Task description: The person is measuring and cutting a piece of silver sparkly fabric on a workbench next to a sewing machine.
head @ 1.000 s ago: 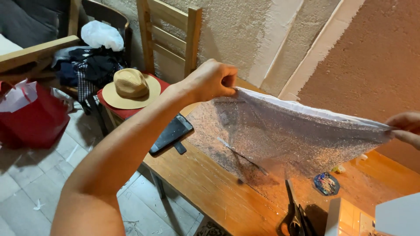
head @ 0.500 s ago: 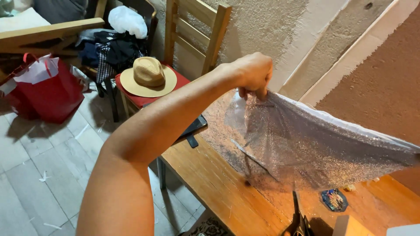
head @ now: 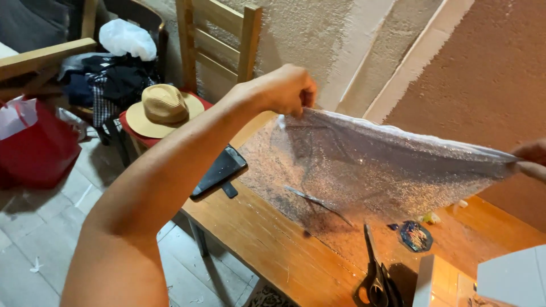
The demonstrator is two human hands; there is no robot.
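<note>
rough plaster wall and an orange-painted wall back a wooden desk (head: 267, 239) that runs from lower middle toward the right. above it i see a sheet of glittery silver material (head: 375, 165) stretched in the air, sagging a little in the middle, its lower part close over the far half of the desk. my left hand (head: 284, 91) is closed in a pinch on the sheet's upper left corner. my right hand (head: 529, 159) sits at the right edge of the view, fingers closed on the opposite corner; only part of it shows, so i can't be sure how firm that hold is.

risks as i judge them: both holds are small pinches on corners, so a slip on either side would drop the sheet onto the desk, where black-handled scissors (head: 375, 278) lie near the front edge with the blades pointing up toward the sheet. a thin pointed metal tool (head: 315, 200), i think, lies under the sheet too; either could snag or scratch the material. pulling the hands further apart could tear it at the corners. glitter already dusts the desk under the sheet, and shaking would shed more. a small blue round object (head: 416, 235) and a white box (head: 506, 278) at the right front corner could be brushed by the hanging edge. a black flat case (head: 219, 170) overhangs the left edge of the desk, near my forearm, and a bump might knock it to the tiled floor (head: 34, 227). behind it a straw hat (head: 162, 111) rests on a chair (head: 216, 40).
</note>
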